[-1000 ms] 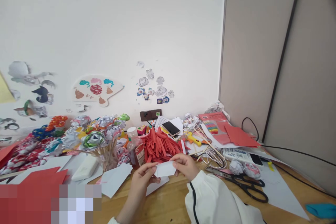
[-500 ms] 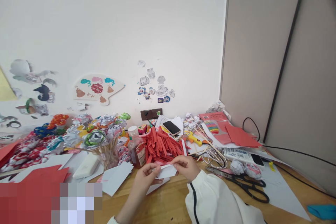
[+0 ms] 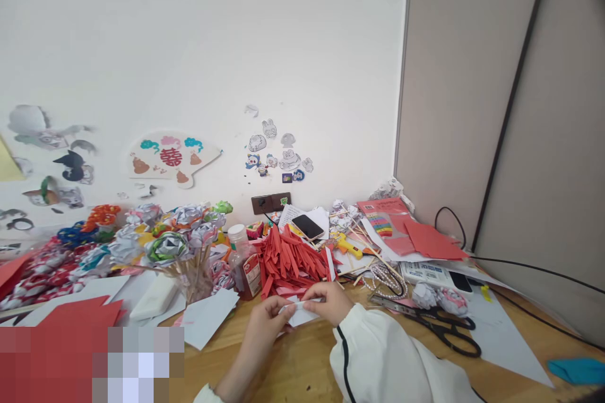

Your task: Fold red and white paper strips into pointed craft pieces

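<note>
A small piece of white paper (image 3: 303, 315) is pinched between my two hands just above the table's front part. My left hand (image 3: 270, 322) grips its left side with thumb and fingers. On its top right edge, my right hand (image 3: 332, 303) closes thumb against fingertips. The edge between my thumbs looks folded over. Right behind the paper lies a heap of folded red paper strips (image 3: 293, 258). A bottle of amber liquid (image 3: 244, 267) stands to the left of the heap, and white paper sheets (image 3: 210, 318) lie beside my left hand.
Black-handled scissors (image 3: 444, 327) lie right of my right sleeve. Behind are a yellow glue gun (image 3: 347, 244), a phone (image 3: 307, 227), bead strings (image 3: 385, 280) and red paper (image 3: 435, 240). Paper flowers on sticks (image 3: 172, 249) and a white power bank (image 3: 154, 297) occupy the left.
My fingers have drawn closer together along the paper's top edge, and my right hand has shifted slightly left. The view has moved a little.
</note>
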`<state>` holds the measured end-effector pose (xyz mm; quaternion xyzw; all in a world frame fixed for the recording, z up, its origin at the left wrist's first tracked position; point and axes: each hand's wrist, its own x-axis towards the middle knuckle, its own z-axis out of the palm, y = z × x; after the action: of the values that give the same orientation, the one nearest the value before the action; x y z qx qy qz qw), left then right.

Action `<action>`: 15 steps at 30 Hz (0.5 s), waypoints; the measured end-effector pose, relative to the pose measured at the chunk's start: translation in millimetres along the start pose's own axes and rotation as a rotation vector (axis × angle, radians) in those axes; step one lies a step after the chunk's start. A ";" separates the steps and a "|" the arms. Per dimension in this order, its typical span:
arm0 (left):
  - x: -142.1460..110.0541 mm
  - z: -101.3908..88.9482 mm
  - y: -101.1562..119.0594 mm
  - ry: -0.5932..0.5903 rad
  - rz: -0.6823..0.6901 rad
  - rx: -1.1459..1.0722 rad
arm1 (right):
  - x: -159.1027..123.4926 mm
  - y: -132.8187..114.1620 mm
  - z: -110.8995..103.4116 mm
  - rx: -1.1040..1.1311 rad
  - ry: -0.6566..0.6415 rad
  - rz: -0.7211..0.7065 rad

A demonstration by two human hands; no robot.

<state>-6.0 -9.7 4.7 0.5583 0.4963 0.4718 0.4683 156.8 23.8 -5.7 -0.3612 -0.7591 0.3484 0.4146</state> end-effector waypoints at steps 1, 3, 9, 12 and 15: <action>0.1 -0.3 -0.4 -0.004 -0.003 0.006 | 0.5 1.7 0.2 0.019 0.001 0.010; 0.1 -1.2 -1.0 -0.014 -0.002 0.018 | 1.4 5.3 0.1 0.048 -0.007 0.034; 1.5 -4.9 -1.5 -0.043 -0.022 -0.003 | 4.3 14.2 -6.0 0.026 -0.085 0.072; 1.2 -6.4 3.9 -0.053 -0.040 -0.031 | 5.8 15.6 -10.7 0.057 -0.132 0.084; -0.7 -7.0 12.5 -0.054 -0.063 -0.055 | 6.5 15.8 -14.3 0.147 -0.172 0.088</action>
<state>-11.6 -10.9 17.9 0.5419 0.4877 0.4548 0.5115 170.9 40.4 -10.5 -0.3318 -0.7477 0.4507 0.3574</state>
